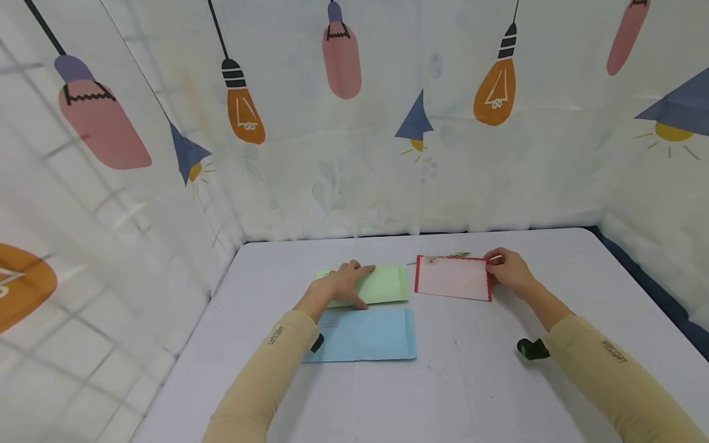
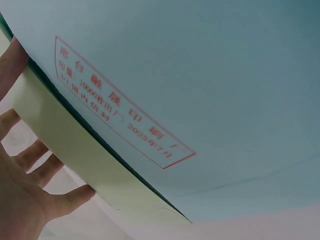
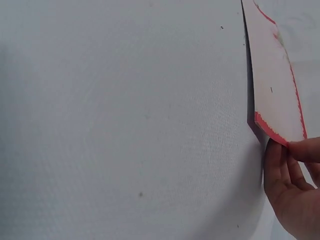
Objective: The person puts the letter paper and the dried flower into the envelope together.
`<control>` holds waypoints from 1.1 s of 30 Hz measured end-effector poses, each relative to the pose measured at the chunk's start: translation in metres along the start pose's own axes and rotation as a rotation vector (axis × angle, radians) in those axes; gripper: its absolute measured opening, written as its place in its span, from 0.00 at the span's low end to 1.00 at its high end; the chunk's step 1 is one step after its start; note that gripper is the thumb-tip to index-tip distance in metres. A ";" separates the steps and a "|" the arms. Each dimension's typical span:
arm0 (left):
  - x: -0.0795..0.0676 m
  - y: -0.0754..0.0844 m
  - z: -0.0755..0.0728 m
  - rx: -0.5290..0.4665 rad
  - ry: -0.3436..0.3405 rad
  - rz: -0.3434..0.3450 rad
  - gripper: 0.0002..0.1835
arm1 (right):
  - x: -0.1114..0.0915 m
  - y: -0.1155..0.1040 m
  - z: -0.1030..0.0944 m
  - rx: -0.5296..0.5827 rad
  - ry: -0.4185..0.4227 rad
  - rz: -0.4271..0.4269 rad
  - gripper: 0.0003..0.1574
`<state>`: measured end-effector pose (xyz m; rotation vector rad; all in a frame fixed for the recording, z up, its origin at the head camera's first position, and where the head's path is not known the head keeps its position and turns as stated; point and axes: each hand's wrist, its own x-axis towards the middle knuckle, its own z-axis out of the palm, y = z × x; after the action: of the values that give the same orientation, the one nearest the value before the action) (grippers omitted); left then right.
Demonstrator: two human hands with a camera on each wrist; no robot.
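Card [image 1: 454,279] might bend, imo
Right hand [image 1: 508,271] pinches its edge, the rest sticking out leftward; one-sided tugging could flex it. Left hand [image 1: 344,285] is spread wide on the green envelope [image 1: 392,284]; a push could skid it onto the blue one [image 1: 368,336].

The head view is looking forward and down from above both sleeves [image 1: 266,375], framing most widely: the surface [image 1: 471,375] and the printed cloth [image 1: 360,172] behind. The left wrist view is facing the blue envelope [image 1: 368,335] very closely, catching the green envelope [image 1: 390,286] and left grip [image 1: 342,285] at lower left; the head view is sharing these. The right wrist view is looking closely over the surface, sharing the red-edged card [image 1: 454,278] and right grip [image 1: 509,271], at its right, with the head view.
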<state>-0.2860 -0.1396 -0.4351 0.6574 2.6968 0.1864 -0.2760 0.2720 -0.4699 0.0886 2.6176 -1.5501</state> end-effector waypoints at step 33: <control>0.001 0.001 0.000 0.005 -0.002 -0.004 0.54 | -0.001 -0.009 0.021 0.166 -0.064 -0.028 0.23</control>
<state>-0.2863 -0.1388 -0.4354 0.6534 2.6973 0.1776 -0.2745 0.2492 -0.4717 0.0145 2.4484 -1.7475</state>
